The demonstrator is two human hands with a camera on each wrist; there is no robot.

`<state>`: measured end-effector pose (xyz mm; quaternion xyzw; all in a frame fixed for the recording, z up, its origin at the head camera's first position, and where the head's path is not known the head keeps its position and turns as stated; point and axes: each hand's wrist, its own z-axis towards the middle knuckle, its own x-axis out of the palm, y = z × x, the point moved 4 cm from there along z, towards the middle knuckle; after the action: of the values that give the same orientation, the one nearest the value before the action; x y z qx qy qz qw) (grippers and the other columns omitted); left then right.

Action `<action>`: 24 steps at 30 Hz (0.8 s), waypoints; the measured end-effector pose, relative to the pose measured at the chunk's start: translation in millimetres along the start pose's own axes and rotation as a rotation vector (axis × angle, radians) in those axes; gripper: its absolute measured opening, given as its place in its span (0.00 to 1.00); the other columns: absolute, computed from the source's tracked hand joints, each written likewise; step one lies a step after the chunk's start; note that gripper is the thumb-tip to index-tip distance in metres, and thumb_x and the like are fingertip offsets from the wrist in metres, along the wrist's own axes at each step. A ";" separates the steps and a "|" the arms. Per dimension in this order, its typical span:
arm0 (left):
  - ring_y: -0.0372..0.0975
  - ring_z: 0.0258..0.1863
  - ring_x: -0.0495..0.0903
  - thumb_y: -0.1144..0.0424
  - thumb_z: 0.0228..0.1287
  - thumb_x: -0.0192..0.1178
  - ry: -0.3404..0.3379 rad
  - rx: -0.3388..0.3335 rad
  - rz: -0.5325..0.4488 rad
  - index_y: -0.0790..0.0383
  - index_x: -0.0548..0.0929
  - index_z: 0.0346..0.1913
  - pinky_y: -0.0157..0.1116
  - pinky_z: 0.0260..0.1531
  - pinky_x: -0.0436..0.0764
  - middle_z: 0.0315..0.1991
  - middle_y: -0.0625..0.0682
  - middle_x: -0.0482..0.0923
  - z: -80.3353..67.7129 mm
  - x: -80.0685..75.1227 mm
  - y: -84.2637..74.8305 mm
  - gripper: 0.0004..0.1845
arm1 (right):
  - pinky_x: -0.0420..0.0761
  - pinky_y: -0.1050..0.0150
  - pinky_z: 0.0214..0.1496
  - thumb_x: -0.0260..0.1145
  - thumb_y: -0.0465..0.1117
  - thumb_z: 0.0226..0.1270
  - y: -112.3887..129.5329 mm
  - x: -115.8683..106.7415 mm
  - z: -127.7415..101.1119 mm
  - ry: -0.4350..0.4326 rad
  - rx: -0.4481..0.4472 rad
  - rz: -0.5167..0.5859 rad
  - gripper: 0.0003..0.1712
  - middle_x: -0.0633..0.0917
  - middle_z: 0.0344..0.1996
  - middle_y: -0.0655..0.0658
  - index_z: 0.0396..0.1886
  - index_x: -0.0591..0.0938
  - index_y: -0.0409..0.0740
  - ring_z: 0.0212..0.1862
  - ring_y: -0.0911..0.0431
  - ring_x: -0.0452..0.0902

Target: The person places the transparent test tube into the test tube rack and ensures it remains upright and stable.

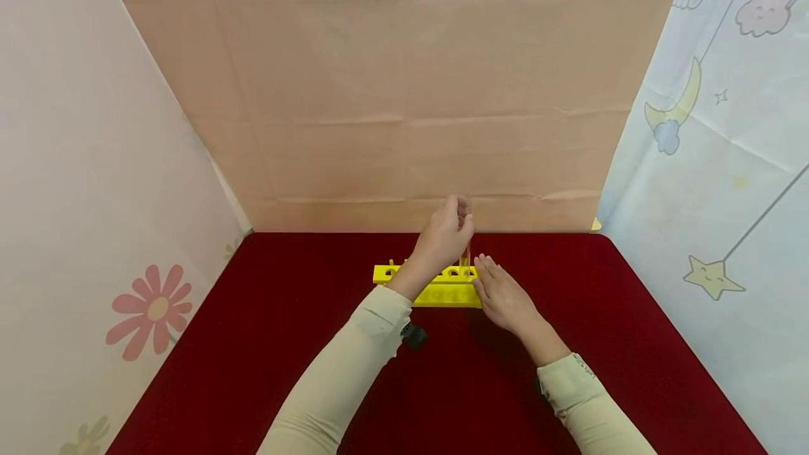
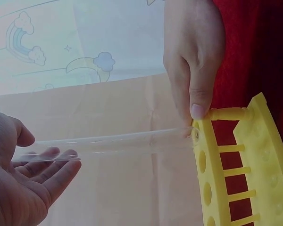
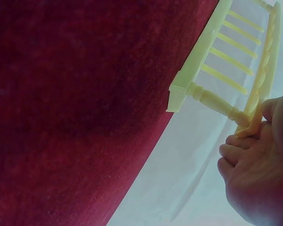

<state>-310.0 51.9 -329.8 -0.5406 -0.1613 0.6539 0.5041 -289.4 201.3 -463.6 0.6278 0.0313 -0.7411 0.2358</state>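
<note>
A yellow test tube rack [image 1: 445, 295] with a row of round holes stands on the red table. My left hand [image 1: 444, 236] holds a clear test tube [image 2: 118, 145] by its upper part, thumb on one side and fingers on the other. The tube's lower end is at the hole nearest the rack's right end. At that same end my right hand [image 1: 504, 298] grips the rack's top bar, its thumb [image 2: 199, 106] on the near edge and the other fingers on the far side. In the right wrist view, rack pegs [image 3: 228, 80] show between base and top bar.
The dark red tabletop [image 1: 253, 357] spreads around the rack. Behind it rises a creased tan backdrop [image 1: 404, 90], with pale printed sheets at the left [image 1: 76, 160] and right [image 1: 714, 195]. A small black device [image 1: 413, 335] sits at the left sleeve cuff.
</note>
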 end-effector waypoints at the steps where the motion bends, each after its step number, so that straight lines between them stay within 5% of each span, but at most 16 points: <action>1: 0.39 0.22 0.78 0.60 0.78 0.54 -0.001 0.000 0.003 0.59 0.69 0.60 0.29 0.28 0.82 0.37 0.49 0.78 0.2 0.4 -0.3 0.14 | 0.60 0.42 0.76 0.47 0.43 0.83 0.0 -0.1 -0.3 0.001 0.000 -0.003 0.31 0.62 0.75 0.28 0.75 0.60 0.27 0.77 0.38 0.57; 9: 0.37 0.32 0.79 0.59 0.78 0.53 -0.004 0.002 0.026 0.58 0.69 0.60 0.28 0.32 0.81 0.39 0.49 0.78 1.6 2.0 -2.4 0.14 | 0.58 0.43 0.77 0.47 0.43 0.83 0.8 -0.6 -0.9 0.005 -0.001 -0.005 0.31 0.61 0.75 0.28 0.76 0.60 0.27 0.77 0.38 0.56; 24: 0.40 0.17 0.78 0.60 0.78 0.53 0.024 -0.004 -0.058 0.59 0.68 0.60 0.31 0.20 0.81 0.28 0.51 0.76 0.4 10.3 0.3 0.14 | 0.58 0.42 0.76 0.47 0.43 0.84 0.1 1.0 -3.3 0.012 0.006 -0.015 0.31 0.61 0.76 0.29 0.76 0.59 0.28 0.78 0.39 0.55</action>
<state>-309.5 60.4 -335.5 -0.5447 -0.1720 0.6322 0.5235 -286.5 202.1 -465.3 0.6328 0.0354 -0.7390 0.2283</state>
